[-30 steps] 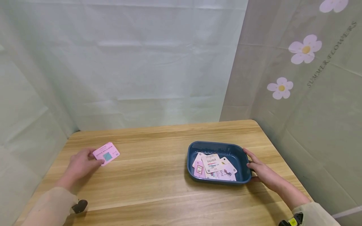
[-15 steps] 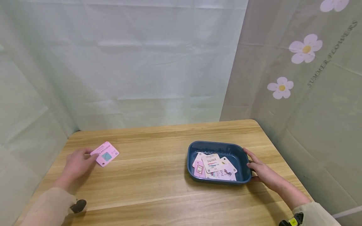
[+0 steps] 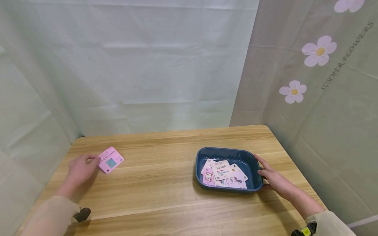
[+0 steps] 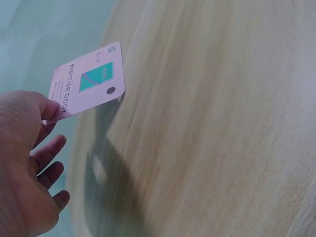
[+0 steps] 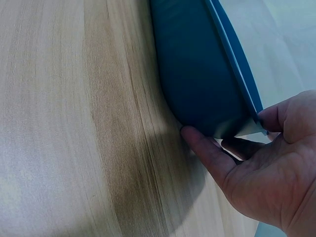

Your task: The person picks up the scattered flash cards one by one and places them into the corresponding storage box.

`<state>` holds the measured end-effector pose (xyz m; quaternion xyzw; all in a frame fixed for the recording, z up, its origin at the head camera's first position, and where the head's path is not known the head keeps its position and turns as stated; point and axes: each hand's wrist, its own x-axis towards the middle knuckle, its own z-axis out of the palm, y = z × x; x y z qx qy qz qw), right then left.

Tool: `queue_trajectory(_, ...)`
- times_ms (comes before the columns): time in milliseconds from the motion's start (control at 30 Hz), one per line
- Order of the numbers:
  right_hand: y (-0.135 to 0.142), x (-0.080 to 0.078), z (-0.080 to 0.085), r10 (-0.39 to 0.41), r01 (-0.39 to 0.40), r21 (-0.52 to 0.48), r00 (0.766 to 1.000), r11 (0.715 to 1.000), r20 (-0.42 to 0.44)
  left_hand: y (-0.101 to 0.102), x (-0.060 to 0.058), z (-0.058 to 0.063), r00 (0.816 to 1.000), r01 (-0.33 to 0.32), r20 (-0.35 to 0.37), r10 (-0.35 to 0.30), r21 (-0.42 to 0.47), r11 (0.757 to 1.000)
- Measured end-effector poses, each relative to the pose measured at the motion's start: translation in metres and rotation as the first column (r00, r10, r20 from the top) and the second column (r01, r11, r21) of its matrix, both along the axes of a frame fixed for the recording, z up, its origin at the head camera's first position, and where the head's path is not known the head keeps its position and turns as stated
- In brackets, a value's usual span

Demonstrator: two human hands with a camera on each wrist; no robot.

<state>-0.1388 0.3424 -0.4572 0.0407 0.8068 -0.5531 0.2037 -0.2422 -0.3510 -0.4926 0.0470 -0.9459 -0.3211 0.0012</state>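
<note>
Pinched at one corner between thumb and forefinger of my left hand (image 3: 82, 170) is a pink flashcard (image 3: 111, 160) printed "exercise book", with a teal picture and a punched hole. In the left wrist view the card (image 4: 91, 81) is tilted above the wood and casts a shadow; the other fingers hang loosely bent. My right hand (image 3: 276, 182) grips the right end of a dark blue rectangular tray (image 3: 249, 164). Several flashcards (image 3: 221, 170) lie overlapping inside, one reading "yacht" on top. The right wrist view shows fingers (image 5: 205, 153) against the tray's end and underside.
The wooden table (image 3: 153, 170) lies under both hands, and its bare surface separates the left hand from the tray. Pale cloth (image 3: 147, 72) hangs along the back and sides. Printed flowers (image 3: 319, 51) decorate the right-hand cloth. Each wrist carries a dark strap device (image 3: 305, 229).
The left hand has shifted slightly left, and the card's angle in its pinch has turned, showing the punched hole. The right hand and the tray stay where they were.
</note>
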Motion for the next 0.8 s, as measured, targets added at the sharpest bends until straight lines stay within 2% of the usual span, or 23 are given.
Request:
queue_trajectory(300,-0.001,0.0,0.0,-0.001,0.001,-0.008,1.0,1.0,-0.004,0.004,0.002,0.011,1.0,0.005,0.015,-0.007,0.09,0.996)
queue_trajectory(800,-0.001,0.001,0.0,-0.005,0.005,-0.011,1.0,1.0,0.0,0.009,-0.001,0.02,0.996,0.035,-0.089,-0.03,0.061,0.998)
